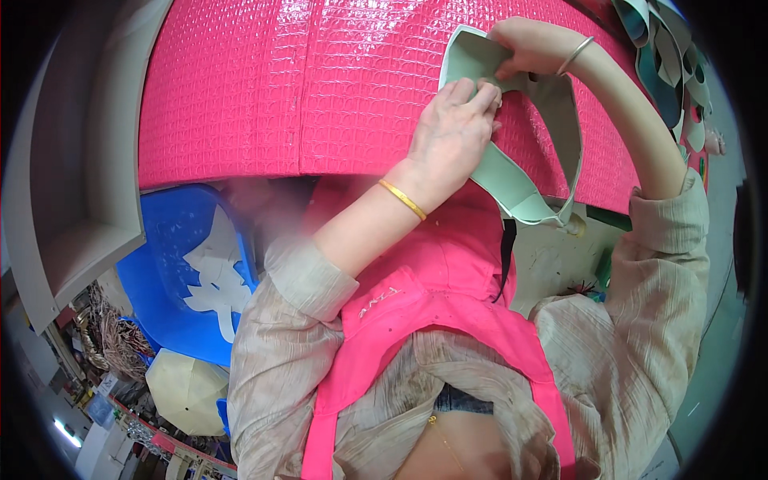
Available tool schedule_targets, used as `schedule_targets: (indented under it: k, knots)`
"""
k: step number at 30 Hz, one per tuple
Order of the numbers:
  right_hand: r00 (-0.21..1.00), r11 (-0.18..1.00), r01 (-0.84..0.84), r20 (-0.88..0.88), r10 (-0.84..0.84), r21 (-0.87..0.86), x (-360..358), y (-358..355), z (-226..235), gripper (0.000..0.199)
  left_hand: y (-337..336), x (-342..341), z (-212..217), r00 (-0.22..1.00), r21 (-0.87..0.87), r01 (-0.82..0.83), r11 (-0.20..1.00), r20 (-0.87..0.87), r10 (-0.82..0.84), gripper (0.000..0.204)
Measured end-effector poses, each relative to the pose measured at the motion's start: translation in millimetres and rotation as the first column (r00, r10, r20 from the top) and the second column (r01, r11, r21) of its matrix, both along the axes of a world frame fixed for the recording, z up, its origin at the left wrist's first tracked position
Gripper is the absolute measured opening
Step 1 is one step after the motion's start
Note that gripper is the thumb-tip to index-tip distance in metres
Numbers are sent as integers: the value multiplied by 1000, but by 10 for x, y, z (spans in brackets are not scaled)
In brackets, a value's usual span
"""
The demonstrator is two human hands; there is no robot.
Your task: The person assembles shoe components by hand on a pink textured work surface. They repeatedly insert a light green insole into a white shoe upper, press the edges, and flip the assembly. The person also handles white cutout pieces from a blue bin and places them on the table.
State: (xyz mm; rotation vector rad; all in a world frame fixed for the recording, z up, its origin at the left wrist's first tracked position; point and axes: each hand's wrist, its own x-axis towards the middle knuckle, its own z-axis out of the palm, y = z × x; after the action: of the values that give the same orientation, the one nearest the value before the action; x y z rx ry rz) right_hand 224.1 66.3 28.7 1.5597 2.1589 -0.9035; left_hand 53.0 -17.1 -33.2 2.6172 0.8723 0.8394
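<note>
A pale green, leather-like piece [509, 186] is bent into a loop, with a grey inner face. It lies at the right part of the pink table and hangs over the near edge. My left hand [454, 130], with a gold bracelet at its wrist, has its fingers curled and pinched on the loop's left side. From the far side my right hand [538, 46], wearing a silver bangle, grips the same piece, thumb on the inside and fingers partly hidden behind it. The two hands are close together. What exactly lies under my left fingertips is hidden.
A shiny pink quilted cover [240, 88] spreads over the table. More green pieces [668, 64] hang at the far right. At the left stand a grey shelf [88, 200] and a blue chair [152, 280] holding white scraps [214, 272]. Below it sits a cream umbrella-like thing [186, 392].
</note>
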Motion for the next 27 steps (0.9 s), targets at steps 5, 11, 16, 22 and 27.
schedule_targets:
  k: [5, 11, 16, 22, 27]
  knots:
    - [997, 999, -15, 75, 11, 52, -16, -43, 38, 29, 49, 101, 1, 998, 85, 34, 996, -55, -29, 14]
    - [986, 971, -96, 158, 62, 219, 201, -116, -97, 29, 116, 142, 20, 993, 37, 117, 992, 1, -117, 15]
    - [986, 997, 80, 143, -82, 17, 162, -420, 363, 23, 139, 195, -37, 996, 110, 94, 990, -16, -93, 17]
    - [998, 977, 59, -8, -59, 205, 355, -712, 257, 20, 190, 215, 218, 992, -151, 99, 983, -61, -110, 18]
    - [999, 689, 22, -43, 13, 725, 153, -1150, 48, 19, 674, 776, 547, 951, -174, 310, 935, 71, -302, 18]
